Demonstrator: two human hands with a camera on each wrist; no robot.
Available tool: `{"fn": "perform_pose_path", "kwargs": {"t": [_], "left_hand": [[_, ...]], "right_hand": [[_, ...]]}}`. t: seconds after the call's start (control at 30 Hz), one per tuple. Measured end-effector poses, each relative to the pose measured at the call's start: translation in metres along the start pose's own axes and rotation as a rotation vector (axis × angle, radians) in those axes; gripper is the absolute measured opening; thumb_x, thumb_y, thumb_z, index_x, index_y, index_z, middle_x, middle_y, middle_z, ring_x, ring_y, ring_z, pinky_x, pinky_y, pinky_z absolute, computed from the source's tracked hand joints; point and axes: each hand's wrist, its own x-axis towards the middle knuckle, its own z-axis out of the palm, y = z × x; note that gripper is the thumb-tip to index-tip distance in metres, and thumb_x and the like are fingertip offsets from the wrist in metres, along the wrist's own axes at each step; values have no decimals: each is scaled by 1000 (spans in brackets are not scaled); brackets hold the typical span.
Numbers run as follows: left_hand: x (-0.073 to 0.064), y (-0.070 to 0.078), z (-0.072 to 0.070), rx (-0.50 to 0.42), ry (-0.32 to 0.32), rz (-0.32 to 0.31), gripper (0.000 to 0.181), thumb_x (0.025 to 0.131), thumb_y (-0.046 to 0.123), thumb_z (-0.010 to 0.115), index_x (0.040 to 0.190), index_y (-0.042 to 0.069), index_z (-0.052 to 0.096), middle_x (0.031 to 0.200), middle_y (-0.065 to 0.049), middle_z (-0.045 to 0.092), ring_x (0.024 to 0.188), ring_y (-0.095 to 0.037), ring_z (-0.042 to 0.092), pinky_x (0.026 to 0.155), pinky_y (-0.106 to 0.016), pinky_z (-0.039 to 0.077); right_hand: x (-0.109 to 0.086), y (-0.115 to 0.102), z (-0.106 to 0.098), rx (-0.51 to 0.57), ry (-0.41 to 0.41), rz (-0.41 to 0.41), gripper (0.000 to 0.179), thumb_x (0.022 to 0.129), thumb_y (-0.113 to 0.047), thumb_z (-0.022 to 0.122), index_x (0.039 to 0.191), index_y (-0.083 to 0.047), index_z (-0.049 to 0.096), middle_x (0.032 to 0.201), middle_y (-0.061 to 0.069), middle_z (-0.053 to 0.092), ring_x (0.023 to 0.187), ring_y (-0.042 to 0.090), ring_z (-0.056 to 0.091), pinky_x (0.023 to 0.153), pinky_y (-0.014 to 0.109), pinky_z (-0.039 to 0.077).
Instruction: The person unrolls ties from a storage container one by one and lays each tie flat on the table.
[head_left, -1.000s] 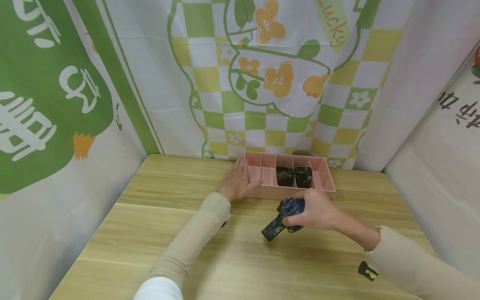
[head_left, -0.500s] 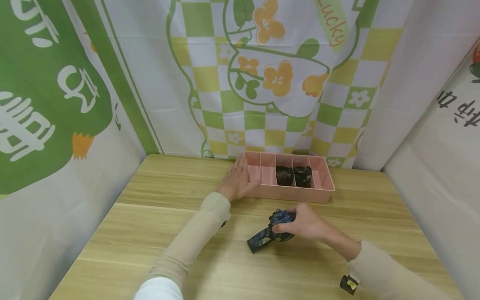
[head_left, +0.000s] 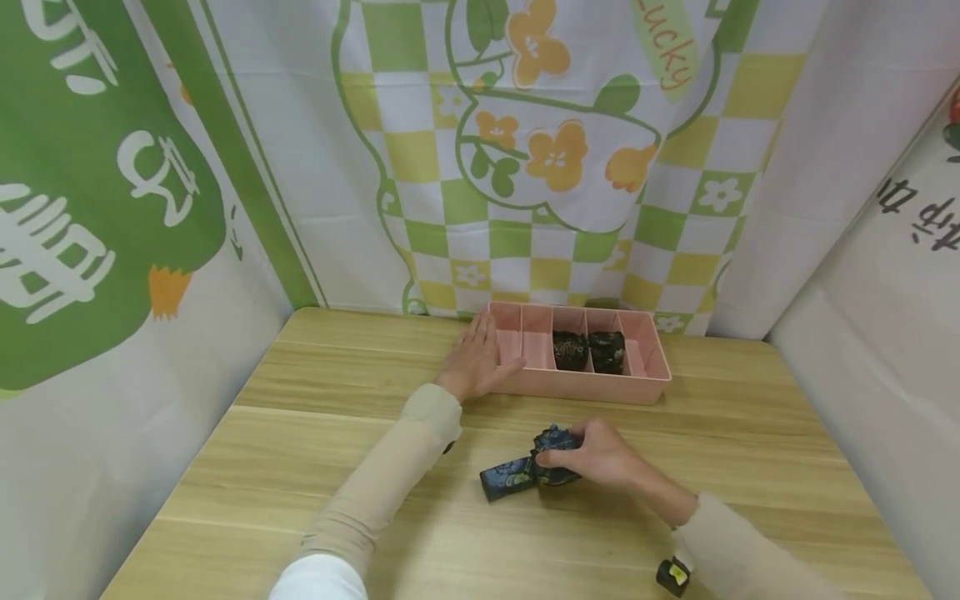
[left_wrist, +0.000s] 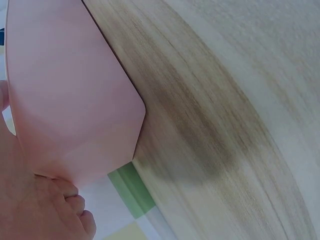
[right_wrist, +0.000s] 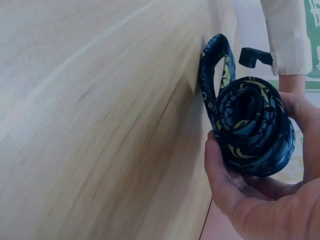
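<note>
Holds rolled patterned fabric (head_left: 525,473) in the right grip (head_left: 609,460), lower centre of frame, and rests the left grip (head_left: 471,363), spread wide, against the pink box (head_left: 581,386) above.

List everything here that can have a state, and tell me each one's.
Pink box: upright, open-topped, partly filled.
Left dark bundle: inside a box compartment.
Right dark bundle: inside the neighboring compartment.
Patterned cloth: rolled, looped end sticking out.
Left hand: resting against the box.
Right hand: gripping the cloth.
Curtain: hanging.
</note>
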Motion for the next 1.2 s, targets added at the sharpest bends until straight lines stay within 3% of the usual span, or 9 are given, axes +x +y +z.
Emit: {"fn": "perform_pose_path", "kwargs": {"t": [0.3, 0.6, 0.87, 1.2], "left_hand": [[7, -5, 6, 7, -65, -8, 105, 103, 77, 29, 167, -1, -2, 177, -17, -12, 166, -32, -7, 136, -48, 8], [4, -4, 3, -21, -40, 4, 103, 104, 73, 31, 167, -3, 1, 177, -19, -8, 166, -34, -3, 136, -49, 9], [-3, -1, -5, -31, -27, 11, 104, 104, 73, 33, 166, -5, 4, 177, -22, -4, 166, -36, 0, 135, -51, 12], [-7, 4, -8, -49, 61, 13, 103, 106, 65, 44, 164, -11, 6, 175, -30, 7, 165, -42, 10, 136, -48, 10]], "right_hand": [[4, -1, 11, -45, 13, 73, 49, 80, -57, 86, 75, -12, 67, 65, -2, 56, 57, 12, 44, 52, 26, 35], [8, -1, 16, -94, 32, 81, 58, 81, -57, 85, 60, -18, 48, 56, -7, 35, 52, 10, 32, 50, 25, 27], [9, 2, 7, -135, 8, 86, 65, 83, -60, 83, 57, -19, 40, 54, -8, 29, 50, 10, 27, 48, 25, 24], [4, 3, -13, -208, 20, 40, 67, 85, -61, 81, 53, -19, 39, 50, -10, 26, 47, 9, 21, 46, 25, 20]]}}
